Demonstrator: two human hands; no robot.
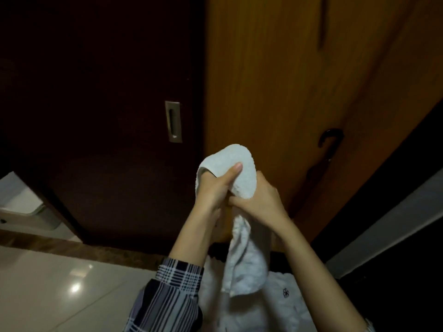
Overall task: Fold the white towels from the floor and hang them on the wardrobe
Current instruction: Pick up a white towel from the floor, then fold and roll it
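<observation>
A white towel (242, 255) hangs bunched in front of me, its top end looped over my hands. My left hand (215, 185) grips that upper fold, thumb pressed on top of the cloth. My right hand (260, 202) grips the towel just below, close against the left, and the rest of the towel hangs down from there. More white towels (275, 305) lie piled on the floor beneath, one showing a small dark emblem. The wardrobe stands right ahead, with a dark door (107, 116) on the left and an orange-brown door (287, 80) on the right.
A recessed metal pull (173, 121) sits in the dark door. A dark curved hook or handle (329, 140) is on the orange-brown door. Glossy white floor tiles (60, 283) spread at lower left, and a pale fixture (24, 207) stands at the far left.
</observation>
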